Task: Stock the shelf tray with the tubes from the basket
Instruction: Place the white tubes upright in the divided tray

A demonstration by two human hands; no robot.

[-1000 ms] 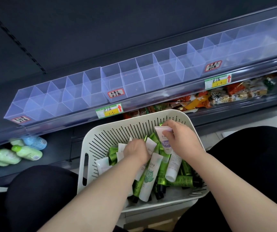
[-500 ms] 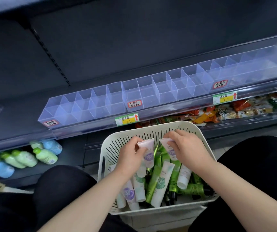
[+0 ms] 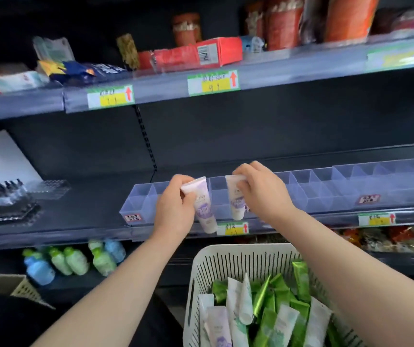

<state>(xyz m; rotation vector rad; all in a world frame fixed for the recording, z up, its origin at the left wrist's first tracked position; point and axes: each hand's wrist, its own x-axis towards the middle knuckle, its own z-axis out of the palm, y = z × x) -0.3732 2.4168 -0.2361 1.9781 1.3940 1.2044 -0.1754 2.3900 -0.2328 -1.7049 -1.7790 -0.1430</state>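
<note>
Two lilac tubes: the left tube (image 3: 204, 209) in the left hand (image 3: 173, 211), the right tube (image 3: 236, 199) in the right hand (image 3: 263, 191). Behind both hands, one divided tray (image 3: 326, 186); below them, one basket (image 3: 238, 249), its heaped tubes (image 3: 276, 309) too overlapped to count.

A long clear plastic shelf tray (image 3: 326, 182), split into a row of small square compartments, runs along the middle shelf from the centre toward 3 o'clock. A white squeeze tube with lilac print (image 3: 204, 209) hangs cap-down in front of its left compartments, slightly tilted, pinched at its crimped end by the left hand (image 3: 174, 206). A second lilac-printed tube (image 3: 236, 201) hangs just beside it at 3 o'clock, held the same way by the right hand (image 3: 261, 191). At 5 o'clock a white slatted plastic basket (image 3: 226, 261) holds a loose heap of green and white tubes (image 3: 276, 309).
</note>
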